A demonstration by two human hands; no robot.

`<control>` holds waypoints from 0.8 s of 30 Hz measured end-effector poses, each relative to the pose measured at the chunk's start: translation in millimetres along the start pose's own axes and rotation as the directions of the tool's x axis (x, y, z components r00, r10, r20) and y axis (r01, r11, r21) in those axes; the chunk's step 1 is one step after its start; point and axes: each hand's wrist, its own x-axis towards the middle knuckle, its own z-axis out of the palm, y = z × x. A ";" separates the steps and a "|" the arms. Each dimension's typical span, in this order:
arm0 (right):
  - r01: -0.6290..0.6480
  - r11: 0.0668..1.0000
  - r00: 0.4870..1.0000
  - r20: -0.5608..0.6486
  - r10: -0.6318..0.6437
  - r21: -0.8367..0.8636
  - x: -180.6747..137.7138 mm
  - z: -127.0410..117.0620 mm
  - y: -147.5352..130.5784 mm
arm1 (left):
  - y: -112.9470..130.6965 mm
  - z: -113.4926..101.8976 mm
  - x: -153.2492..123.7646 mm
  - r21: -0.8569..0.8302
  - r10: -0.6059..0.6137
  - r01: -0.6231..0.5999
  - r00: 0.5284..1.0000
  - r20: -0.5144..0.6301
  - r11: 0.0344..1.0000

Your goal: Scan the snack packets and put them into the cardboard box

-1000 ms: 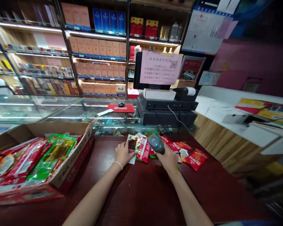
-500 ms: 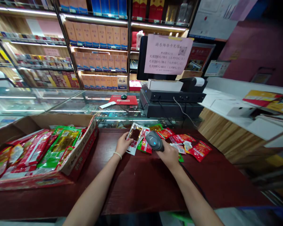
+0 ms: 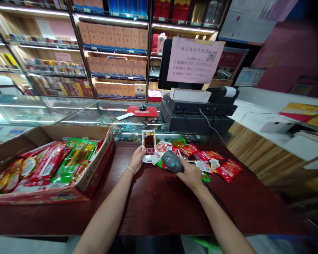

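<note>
My left hand (image 3: 137, 159) is closed on the left edge of a white snack packet (image 3: 149, 146) with a dark brown window, held upright above the counter. A grey barcode scanner (image 3: 172, 161) sits in my right hand (image 3: 192, 174), its head pointing left towards the packet and its fingers wrapped round the handle. Beneath and beyond the scanner lies a spread of small snack packets, among them a red one (image 3: 229, 170) at the right end and a green one (image 3: 179, 143) at the back. The scanner hides part of this pile.
On the left stands an open cardboard box (image 3: 100, 158) of red and green snack packets. The dark red counter (image 3: 159, 208) meets a glass display case (image 3: 76, 109). Behind are a black cash drawer (image 3: 198, 121), a monitor with a pink notice (image 3: 194, 60), and stocked shelves.
My left hand has raised the white packet and turned it more upright. My right hand has brought the scanner slightly lower. The view has shifted a little.
</note>
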 end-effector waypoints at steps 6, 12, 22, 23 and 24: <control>0.029 1.000 0.999 -0.014 -0.029 -0.011 0.2 1.0 -1.9 | 4.8 4.4 -3.4 -0.079 -0.023 0.025 0.999 0.030 0.997; -0.054 0.998 0.994 -0.092 0.054 0.012 -0.3 1.4 -1.6 | 1.7 5.2 -4.3 -0.009 -0.109 0.111 0.989 0.095 0.994; -0.075 0.997 0.992 -0.103 0.076 0.016 1.2 -4.4 -1.7 | 2.1 6.1 -6.9 0.065 -0.153 0.146 0.981 0.116 0.987; -0.081 0.997 0.991 -0.109 0.082 0.017 0.8 -3.1 -0.9 | 1.2 5.6 -6.6 0.063 -0.151 0.145 0.982 0.113 0.987; -0.093 0.996 0.989 -0.117 0.094 0.017 0.4 -1.6 -0.1 | -0.1 5.3 -6.0 0.058 -0.149 0.143 0.983 0.106 0.988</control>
